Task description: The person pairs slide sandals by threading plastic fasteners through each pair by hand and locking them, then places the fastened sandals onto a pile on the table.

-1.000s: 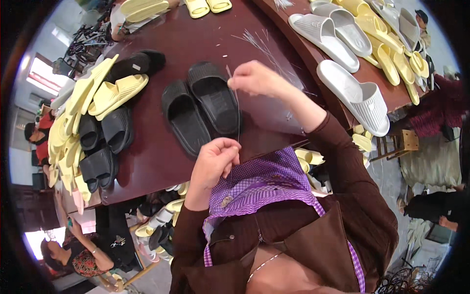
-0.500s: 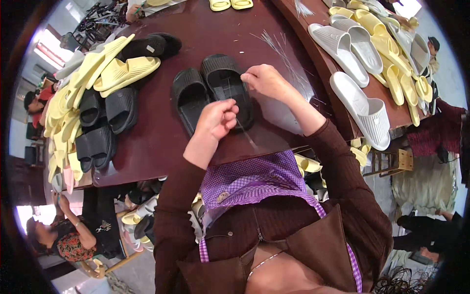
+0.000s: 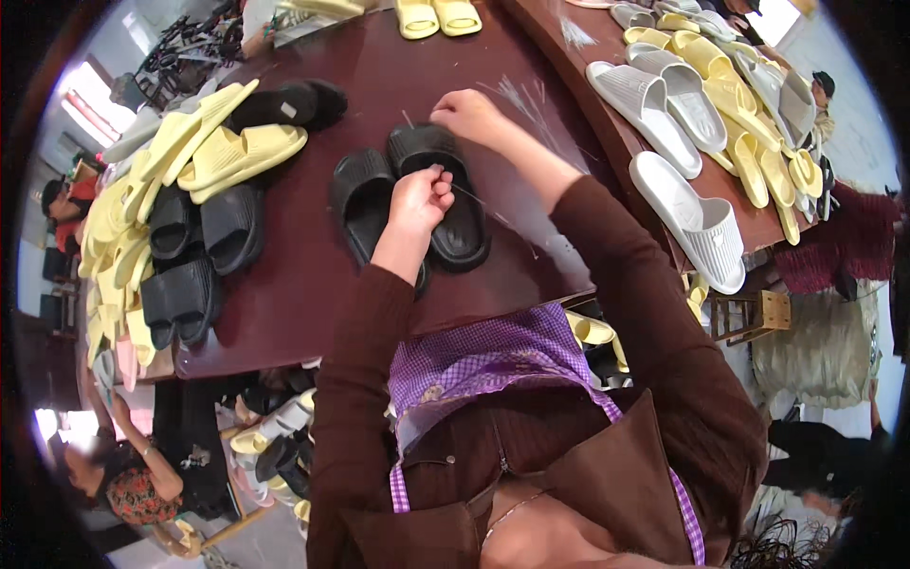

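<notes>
The right-hand black slipper (image 3: 463, 237) lies on the counter (image 3: 294, 294); your left grip (image 3: 417, 201) is pinched on a thin strand (image 3: 470, 195) under the slipper's strap opening, while whether your right grip (image 3: 468, 116), at its toe, holds anything I cannot tell. Draw gently, avoiding kinks

My dark red worktop (image 3: 299, 242) carries a pair of black slippers (image 3: 463, 237); left of that pair lie heaped yellow slippers (image 3: 133, 232) and more black ones (image 3: 232, 228), beyond it a yellow pair (image 3: 457, 16), rightward pale thin strands (image 3: 533, 106).
</notes>
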{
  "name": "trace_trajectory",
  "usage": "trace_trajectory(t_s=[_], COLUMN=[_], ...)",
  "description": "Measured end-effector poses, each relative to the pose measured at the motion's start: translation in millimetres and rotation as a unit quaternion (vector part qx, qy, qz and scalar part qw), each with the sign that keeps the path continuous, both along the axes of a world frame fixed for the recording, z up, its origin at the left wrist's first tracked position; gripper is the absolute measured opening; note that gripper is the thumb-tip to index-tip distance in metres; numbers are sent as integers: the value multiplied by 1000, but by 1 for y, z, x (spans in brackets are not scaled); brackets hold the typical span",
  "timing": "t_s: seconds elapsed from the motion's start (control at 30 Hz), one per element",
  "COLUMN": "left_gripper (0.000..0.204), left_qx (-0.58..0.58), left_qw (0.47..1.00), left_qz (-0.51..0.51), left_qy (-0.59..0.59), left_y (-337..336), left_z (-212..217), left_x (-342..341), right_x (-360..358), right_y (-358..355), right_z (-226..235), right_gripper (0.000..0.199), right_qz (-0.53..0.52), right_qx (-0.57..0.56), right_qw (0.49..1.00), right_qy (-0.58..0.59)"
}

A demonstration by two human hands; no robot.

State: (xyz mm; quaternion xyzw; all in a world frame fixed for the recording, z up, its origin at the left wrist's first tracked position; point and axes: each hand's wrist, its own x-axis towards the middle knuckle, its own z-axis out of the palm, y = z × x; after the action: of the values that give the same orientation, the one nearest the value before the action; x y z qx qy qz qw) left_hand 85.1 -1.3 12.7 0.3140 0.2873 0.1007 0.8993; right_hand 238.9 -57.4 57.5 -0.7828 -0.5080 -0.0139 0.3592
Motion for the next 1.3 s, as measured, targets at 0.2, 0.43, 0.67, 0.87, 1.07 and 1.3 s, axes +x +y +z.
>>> trace_trajectory(t_s=[0.2, 0.43, 0.67, 0.87, 1.07, 1.3], left_gripper=[8, 6, 18, 19, 20, 15], left_qx=[5, 14, 125, 112, 176, 97], left_qw=[999, 999, 988, 972, 961, 972], left_qz=[34, -30, 20, 33, 128, 206], left_qy=[10, -32, -89, -203, -171, -59], left_y=[-2, -2, -6, -13, -25, -13], left_z=[0, 4, 29, 25, 31, 16], left_x=[-6, -19, -75, -96, -81, -122], right_x=[-33, -23, -28, -31, -3, -22], right_y=[55, 76, 77, 74, 72, 56], right_z=[-2, -28, -26, -32, -54, -33], right_gripper=[32, 21, 18, 19, 19, 21], right_qz=[-127, -183, -160, -132, -115, -45], right_qx=[-179, -94, -102, -85, -45, -37], right_qw=[976, 970, 970, 981, 992, 997], right_qy=[2, 126, 153, 117, 20, 40])
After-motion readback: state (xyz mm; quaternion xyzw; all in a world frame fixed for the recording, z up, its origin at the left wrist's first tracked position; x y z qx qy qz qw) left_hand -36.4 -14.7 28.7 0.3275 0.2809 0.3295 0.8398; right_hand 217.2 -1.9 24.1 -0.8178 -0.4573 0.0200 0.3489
